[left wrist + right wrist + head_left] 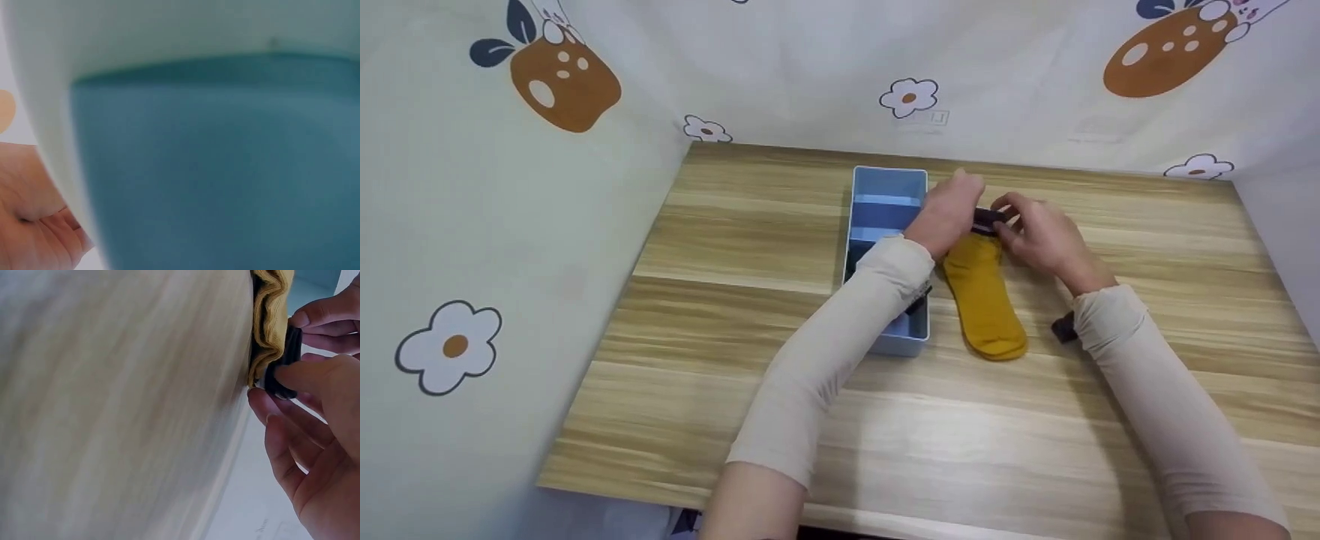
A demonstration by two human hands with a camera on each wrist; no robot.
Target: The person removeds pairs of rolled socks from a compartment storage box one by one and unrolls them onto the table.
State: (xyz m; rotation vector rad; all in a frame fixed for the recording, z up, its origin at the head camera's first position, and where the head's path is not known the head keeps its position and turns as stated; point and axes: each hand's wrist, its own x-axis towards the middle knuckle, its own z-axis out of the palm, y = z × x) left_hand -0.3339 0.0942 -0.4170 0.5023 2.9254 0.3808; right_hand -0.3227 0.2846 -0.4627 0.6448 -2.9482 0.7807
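Observation:
A pair of yellow socks (986, 300) with dark cuffs lies on the table, one layered over the other, toes toward the front edge. My left hand (952, 210) pinches the left side of the dark cuff (287, 363). On the cuff's other side, my right hand (1042, 232) holds it between thumb and fingers. The right wrist view shows the cuff bunched in a dark roll between both hands' fingertips, with wavy yellow fabric beside it. The left wrist view catches only part of the left hand (39, 214).
A blue divided box (889, 346) stands left of the socks, under my left forearm, with something dark inside. Its wall (214, 174) fills most of the left wrist view. Near my right sleeve lies a small dark item (1063, 328). Patterned cloth walls (810, 90) border the wooden table (720, 330).

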